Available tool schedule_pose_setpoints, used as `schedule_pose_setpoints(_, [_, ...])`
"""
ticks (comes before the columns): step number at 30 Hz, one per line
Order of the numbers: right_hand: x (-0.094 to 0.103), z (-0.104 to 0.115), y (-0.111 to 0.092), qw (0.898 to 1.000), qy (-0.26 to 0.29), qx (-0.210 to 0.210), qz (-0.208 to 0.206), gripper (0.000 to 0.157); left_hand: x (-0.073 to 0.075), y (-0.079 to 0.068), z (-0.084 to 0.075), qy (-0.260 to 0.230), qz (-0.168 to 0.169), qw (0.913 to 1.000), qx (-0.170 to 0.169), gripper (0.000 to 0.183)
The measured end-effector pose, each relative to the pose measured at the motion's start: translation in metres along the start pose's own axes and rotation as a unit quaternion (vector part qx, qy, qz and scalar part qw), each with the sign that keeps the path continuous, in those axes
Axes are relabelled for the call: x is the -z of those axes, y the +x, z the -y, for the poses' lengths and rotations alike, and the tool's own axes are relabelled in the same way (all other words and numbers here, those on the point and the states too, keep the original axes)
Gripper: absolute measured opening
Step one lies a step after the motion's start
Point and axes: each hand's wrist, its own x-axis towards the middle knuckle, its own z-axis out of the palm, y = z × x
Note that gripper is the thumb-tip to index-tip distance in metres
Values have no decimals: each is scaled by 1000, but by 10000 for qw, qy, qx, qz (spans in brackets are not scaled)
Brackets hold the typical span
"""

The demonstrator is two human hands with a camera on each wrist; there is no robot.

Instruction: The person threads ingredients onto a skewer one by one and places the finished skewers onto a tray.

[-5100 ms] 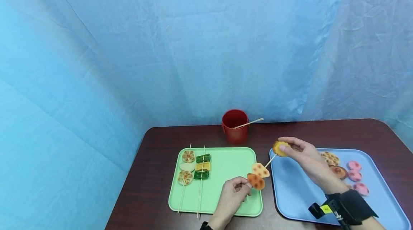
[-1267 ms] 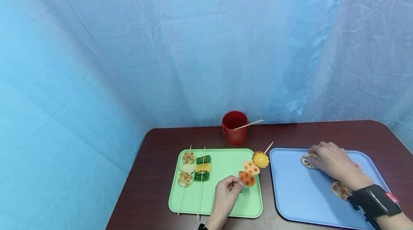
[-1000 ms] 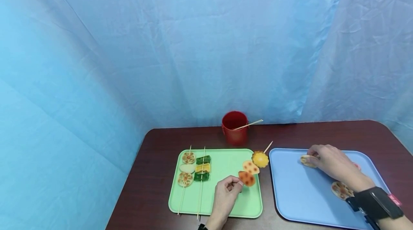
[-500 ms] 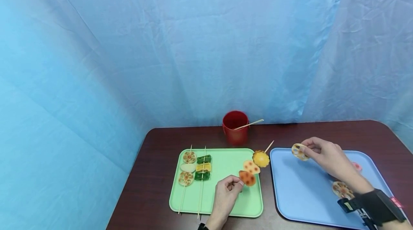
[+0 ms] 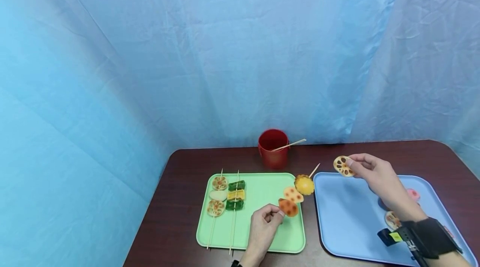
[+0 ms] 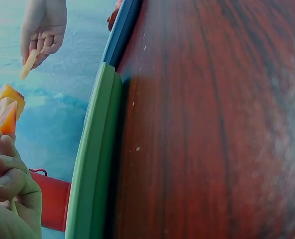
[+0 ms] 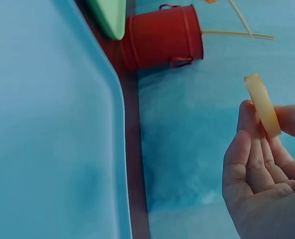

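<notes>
My left hand grips a wooden skewer over the green tray, its pointed tip up and to the right. Threaded on it are an orange-brown spotted piece by my fingers, a pale spotted piece and a yellow scalloped piece, perhaps corn. Between thumb and fingers, my right hand pinches a lotus root slice above the blue tray's far edge. The slice, edge-on in the right wrist view, is apart from the skewer tip. In the left wrist view, my palm hides most of the skewer's lower end.
On the green tray lie a finished-looking lotus root skewer and a green-and-yellow skewer. The blue tray holds another lotus slice and a pink piece, partly behind my right arm. A red bucket with sticks stands behind.
My right hand let go of the yellow piece on the skewer, went to the blue tray and picked up a lotus root slice. It has since lifted the slice leftward. My left hand barely moved recently.
</notes>
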Motion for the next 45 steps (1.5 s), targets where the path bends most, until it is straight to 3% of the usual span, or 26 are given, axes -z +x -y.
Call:
schedule_pose_setpoints(6, [-4, 5, 1, 9975, 662, -232, 19, 65, -1, -2, -2, -15, 6, 10000, -28, 12])
schedule_pose_setpoints(12, [-12, 10, 2, 9913, 1310, -104, -36, 63, -4, -3, -2, 58, 85, 9999, -74, 10])
schedule_pose_setpoints(31, [-27, 21, 4, 9939, 1095, -79, 141, 60, -6, -2, 3, 172, 85, 9994, -272, 10])
schedule_pose_setpoints(45, [-37, 27, 0, 9901, 1288, -94, 555, 61, -8, -1, -2, 193, 146, 9996, 152, 10])
